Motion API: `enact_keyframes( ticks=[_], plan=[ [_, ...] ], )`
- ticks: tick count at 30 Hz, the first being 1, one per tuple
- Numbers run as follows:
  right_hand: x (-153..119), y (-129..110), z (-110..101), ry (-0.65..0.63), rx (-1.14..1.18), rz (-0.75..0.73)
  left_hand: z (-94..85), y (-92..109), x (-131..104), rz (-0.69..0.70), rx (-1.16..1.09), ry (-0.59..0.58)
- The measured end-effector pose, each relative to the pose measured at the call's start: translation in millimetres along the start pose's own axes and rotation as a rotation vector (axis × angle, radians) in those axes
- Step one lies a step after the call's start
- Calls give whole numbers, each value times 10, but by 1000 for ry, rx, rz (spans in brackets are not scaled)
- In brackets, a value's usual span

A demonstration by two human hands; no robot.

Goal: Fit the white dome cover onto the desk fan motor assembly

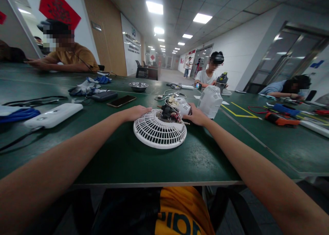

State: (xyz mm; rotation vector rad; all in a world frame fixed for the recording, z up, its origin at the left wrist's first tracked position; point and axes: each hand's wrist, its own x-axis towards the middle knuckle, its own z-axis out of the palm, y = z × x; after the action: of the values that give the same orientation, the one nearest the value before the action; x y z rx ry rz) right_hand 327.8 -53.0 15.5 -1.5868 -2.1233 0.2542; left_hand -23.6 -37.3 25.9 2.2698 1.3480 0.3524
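Note:
A round white fan grille [159,133] lies on the green table in front of me. On its back sits a dark fan motor [168,112] with exposed red and pale wires. My left hand [136,113] holds the grille at its far left edge; part of its fingers is hidden. Behind the motor, to its right, is a white slotted motor cover [183,105]. My right hand [196,115] is closed around the right end of that cover, close beside the motor. Just beyond my right hand stands a white plastic housing [210,101] with slots.
Left of me lie a phone [121,101], a dark power bank [104,95], a white power bank [55,115] and blue cables. A metal bowl [138,86] stands farther back. An orange tool [281,119] lies at the right. Several people sit around the table [205,159].

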Motion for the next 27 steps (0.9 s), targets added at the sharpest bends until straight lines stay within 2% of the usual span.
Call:
enact_keyframes(
  ticks=[8,19,27],
  plan=[
    [-17,-31,-15,-6,-26,37,12,-32,18,17,-29,-7],
    [-27,-31,-11,-5,-20,-1,24,-51,41,20,21,5],
    [-51,-99,-17,-15,-24,59,11,-23,21,5,27,-6]
  ],
)
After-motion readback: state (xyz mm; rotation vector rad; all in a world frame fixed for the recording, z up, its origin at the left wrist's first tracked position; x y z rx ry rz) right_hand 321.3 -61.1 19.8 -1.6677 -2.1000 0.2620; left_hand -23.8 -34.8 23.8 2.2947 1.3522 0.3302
